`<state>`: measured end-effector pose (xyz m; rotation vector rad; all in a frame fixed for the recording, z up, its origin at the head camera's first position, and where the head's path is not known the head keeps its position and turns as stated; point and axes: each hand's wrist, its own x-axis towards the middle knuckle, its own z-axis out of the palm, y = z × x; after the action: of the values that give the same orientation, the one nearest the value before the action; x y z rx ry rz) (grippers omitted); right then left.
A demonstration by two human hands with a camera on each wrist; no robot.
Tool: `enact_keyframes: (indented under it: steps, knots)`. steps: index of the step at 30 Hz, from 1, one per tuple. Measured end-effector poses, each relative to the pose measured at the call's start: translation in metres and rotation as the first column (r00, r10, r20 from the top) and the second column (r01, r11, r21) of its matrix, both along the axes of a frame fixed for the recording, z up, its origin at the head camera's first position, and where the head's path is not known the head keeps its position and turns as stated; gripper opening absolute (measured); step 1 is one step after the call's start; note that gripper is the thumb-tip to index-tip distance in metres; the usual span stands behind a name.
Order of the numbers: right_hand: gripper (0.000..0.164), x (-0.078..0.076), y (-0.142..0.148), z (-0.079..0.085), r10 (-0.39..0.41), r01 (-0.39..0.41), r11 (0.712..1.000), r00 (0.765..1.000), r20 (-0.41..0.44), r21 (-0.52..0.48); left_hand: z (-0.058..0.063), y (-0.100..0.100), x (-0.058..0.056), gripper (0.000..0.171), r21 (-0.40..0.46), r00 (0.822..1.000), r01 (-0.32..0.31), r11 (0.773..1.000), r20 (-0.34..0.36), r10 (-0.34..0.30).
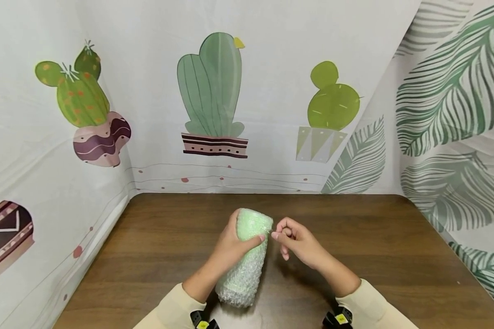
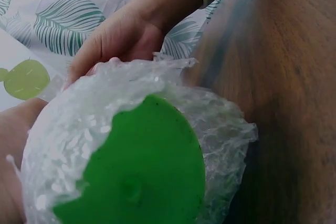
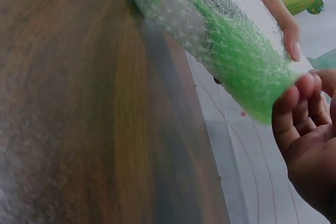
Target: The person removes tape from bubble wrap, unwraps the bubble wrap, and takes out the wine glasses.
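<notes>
Head view shows your left hand [image 1: 232, 240] curled round the upper part of a tilted green cylinder [image 1: 251, 224] wrapped in clear bubble wrap [image 1: 239, 284], over the brown wood-grain table [image 1: 156, 242]. Beside the cylinder's upper right edge, your right hand [image 1: 299, 241] has thumb and fingertips narrowed; I cannot tell whether they pinch the wrap. Left-wrist view shows the cylinder's round green end [image 2: 152, 156].

Under the left fingers [image 3: 284, 23], the bubble wrap [image 1: 244, 274] is glossy, bumpy plastic; below them, the table [image 1: 156, 256] looks smooth, wood-grained; beyond, the sheet [image 1: 271, 91] is matt cloth.
</notes>
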<state>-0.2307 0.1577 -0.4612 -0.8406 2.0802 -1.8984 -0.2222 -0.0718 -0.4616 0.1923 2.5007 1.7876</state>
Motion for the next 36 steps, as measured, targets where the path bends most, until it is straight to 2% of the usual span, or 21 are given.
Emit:
enact_keyframes:
  steps: [6,15,24,32,36]
  knots:
    - [0.018,0.002,-0.002,0.001,0.012,-0.012,0.999,1.000,-0.014,-0.037,0.004,0.003,0.003,0.104,-0.046,0.999,-0.012,0.999,-0.036,0.011]
    - [0.011,0.007,-0.004,0.003,0.028,-0.039,0.996,0.989,-0.144,-0.075,0.004,0.004,0.005,0.105,-0.097,0.999,-0.018,0.995,-0.050,0.013]
    - [0.014,0.006,-0.005,0.004,0.109,-0.129,0.981,0.985,-0.135,-0.147,0.003,0.003,0.004,0.104,-0.113,0.996,-0.038,0.993,-0.085,0.028]
    - [0.013,0.009,-0.006,0.007,0.060,-0.078,0.987,0.989,-0.133,-0.138,0.005,0.003,0.005,0.107,-0.156,0.992,-0.084,0.984,-0.109,0.067]
    - [0.013,0.011,-0.008,0.007,0.069,-0.096,0.981,0.985,-0.159,-0.167,0.006,0.004,0.005,0.107,-0.177,0.991,-0.099,0.979,-0.110,0.081]
